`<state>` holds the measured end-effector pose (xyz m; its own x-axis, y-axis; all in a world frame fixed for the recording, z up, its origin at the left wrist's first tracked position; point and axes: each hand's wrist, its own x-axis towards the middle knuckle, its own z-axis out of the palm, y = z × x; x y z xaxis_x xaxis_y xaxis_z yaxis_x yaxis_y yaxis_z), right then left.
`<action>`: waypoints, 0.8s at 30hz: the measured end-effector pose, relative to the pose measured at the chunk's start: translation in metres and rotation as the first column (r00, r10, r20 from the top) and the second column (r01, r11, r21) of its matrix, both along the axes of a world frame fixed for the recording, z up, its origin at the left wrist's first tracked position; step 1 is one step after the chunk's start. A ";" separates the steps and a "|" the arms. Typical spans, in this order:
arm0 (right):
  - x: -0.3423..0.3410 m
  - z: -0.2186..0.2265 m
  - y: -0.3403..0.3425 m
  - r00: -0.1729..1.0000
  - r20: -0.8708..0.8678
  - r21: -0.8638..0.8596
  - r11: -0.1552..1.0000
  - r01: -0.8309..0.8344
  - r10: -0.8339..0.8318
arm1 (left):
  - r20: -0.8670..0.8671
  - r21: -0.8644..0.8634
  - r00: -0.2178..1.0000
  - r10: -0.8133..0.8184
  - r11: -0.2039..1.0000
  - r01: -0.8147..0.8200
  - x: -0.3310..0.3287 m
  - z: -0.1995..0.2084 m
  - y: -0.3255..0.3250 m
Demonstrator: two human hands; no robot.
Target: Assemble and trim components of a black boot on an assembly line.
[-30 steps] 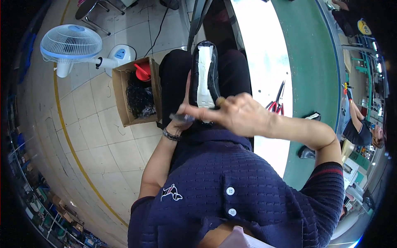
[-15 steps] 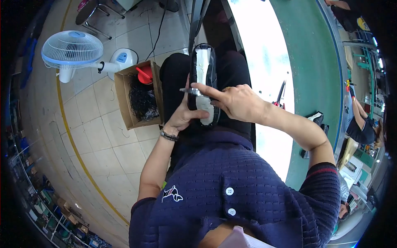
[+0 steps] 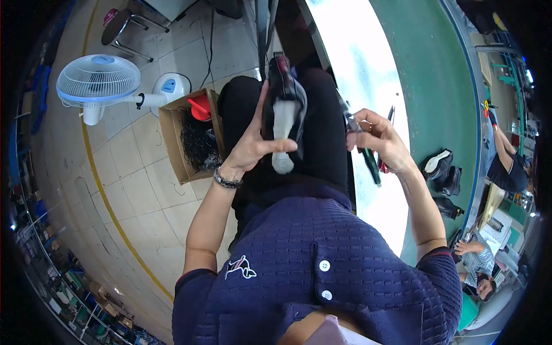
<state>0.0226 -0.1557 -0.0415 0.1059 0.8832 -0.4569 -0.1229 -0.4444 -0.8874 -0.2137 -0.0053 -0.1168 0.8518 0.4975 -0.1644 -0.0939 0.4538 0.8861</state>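
Note:
My left hand (image 3: 251,150) is closed round a black shoe (image 3: 286,86) held over my lap. The shoe's whitish underside (image 3: 283,133) faces me, and my thumb lies across it. Apart from the shoe, over the edge of the white bench, my right hand (image 3: 382,141) grips a silver metal tool (image 3: 351,122) in bent fingers. Motion blurs that tool, and its exact kind cannot be made out. Just below my right fingers shows a dark green pen-like piece (image 3: 371,167); whether I hold it or it lies on the bench is unclear.
Right of my legs runs a white bench top (image 3: 368,46) bearing scissors-like blades (image 3: 391,113). Black shoes (image 3: 438,165) stand on the green surface (image 3: 417,69) beyond. At left are a cardboard box (image 3: 175,144) of black scraps with a red container (image 3: 199,107), and a fan (image 3: 99,80).
My right hand has left the shoe's underside and moved right to the bench with the metal tool. In my left hand the shoe has tilted, showing more of its black upper.

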 end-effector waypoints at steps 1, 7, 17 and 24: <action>-0.002 0.003 -0.001 0.998 -0.047 -0.069 0.997 -0.034 0.030 | 0.025 -0.077 0.999 -0.032 0.996 0.034 0.000 -0.005 -0.004; -0.025 -0.014 -0.004 0.946 -0.215 -0.191 0.939 -0.285 0.243 | 0.036 0.070 0.996 -0.079 0.995 0.076 -0.016 -0.063 -0.034; -0.055 -0.027 -0.014 0.891 -0.296 -0.331 0.838 -0.433 0.344 | -0.107 -0.054 0.989 0.102 0.993 -0.109 -0.003 -0.028 -0.047; -0.055 -0.018 -0.014 0.838 -0.291 -0.295 0.790 -0.537 0.461 | -0.203 -0.024 0.951 0.233 0.970 -0.243 0.009 -0.011 -0.060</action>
